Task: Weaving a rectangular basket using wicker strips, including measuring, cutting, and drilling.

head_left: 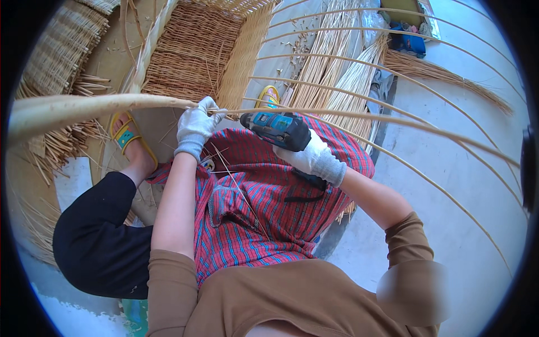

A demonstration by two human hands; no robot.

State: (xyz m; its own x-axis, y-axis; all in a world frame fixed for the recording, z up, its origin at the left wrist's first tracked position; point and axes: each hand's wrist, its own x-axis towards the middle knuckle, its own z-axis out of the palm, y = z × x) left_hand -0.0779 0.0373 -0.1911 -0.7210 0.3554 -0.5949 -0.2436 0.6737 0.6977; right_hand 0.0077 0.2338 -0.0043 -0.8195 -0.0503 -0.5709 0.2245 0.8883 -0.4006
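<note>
My left hand (193, 129), in a white knitted glove, is closed at the near corner of a wicker basket (191, 53). Its fingertips pinch a spot where a thick pale pole (112, 102) meets the weave; exactly what lies between them is hard to make out. In my right hand (317, 157), also gloved, is a blue and black cordless drill (278, 128). The drill's front end points left, toward my left fingers. Long willow rods (432, 128) fan out to the right from the basket's side. Over my lap lies a red and blue checked cloth (264, 196).
Bundles of peeled rods (323, 56) lie on the floor beyond the basket, with a brown bundle (449, 78) farther right. Woven panels (62, 50) stand at the far left. My yellow sandals (126, 135) flank the basket's near end. A blue container (407, 42) sits at the back right.
</note>
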